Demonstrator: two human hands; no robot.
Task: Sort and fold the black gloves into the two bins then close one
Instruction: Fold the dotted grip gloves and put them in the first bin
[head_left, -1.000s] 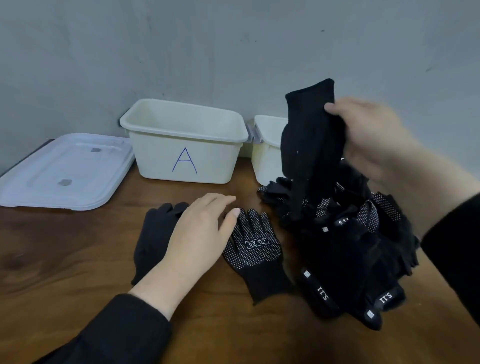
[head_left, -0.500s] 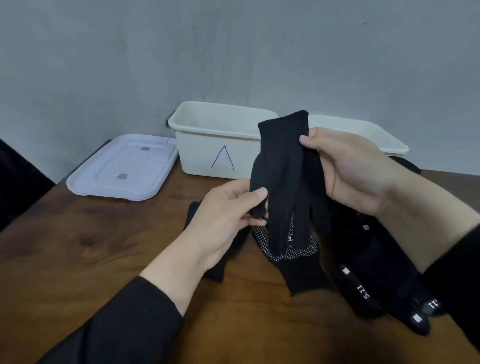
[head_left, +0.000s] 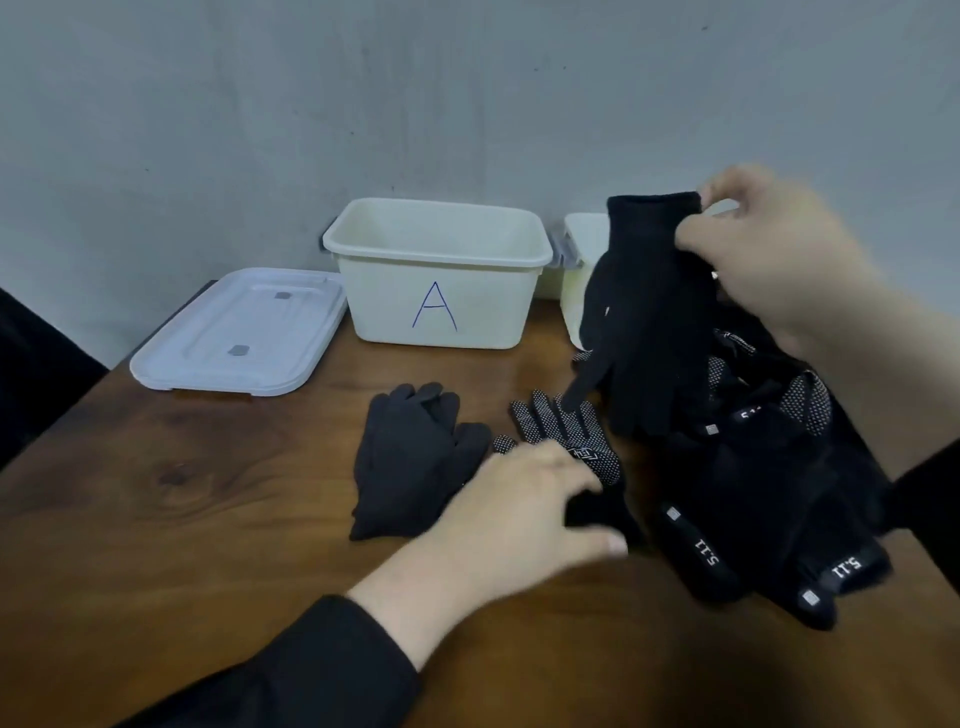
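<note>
Pinching the cuff of a plain black knit glove (head_left: 644, 322) between thumb and fingers, the right hand (head_left: 769, 260) holds it up at about two o'clock, so it hangs cuff up and fingertips down over the heap of black gloves (head_left: 769, 488) at three to four o'clock on the wooden worktop (head_left: 182, 519). Several gloves in that heap show white lettering on their wrist straps, and some have dotted palms. The left hand (head_left: 524, 514) rests low near the centre, lying on the cuff end of a dotted black glove (head_left: 566, 436) that lies flat with its fingertips toward twelve o'clock; the hand is blurred, its fingers bent over the fabric, though whether they actually pinch it I cannot tell. Just beside this glove, toward nine o'clock, a plain dark glove (head_left: 415, 462) lies flat. At twelve o'clock stands an open white bin marked A (head_left: 436, 275), and a second white bin (head_left: 582, 280) at one o'clock is mostly hidden behind the raised glove. A white lid (head_left: 244, 332) lies flat at ten o'clock, beside bin A.
</note>
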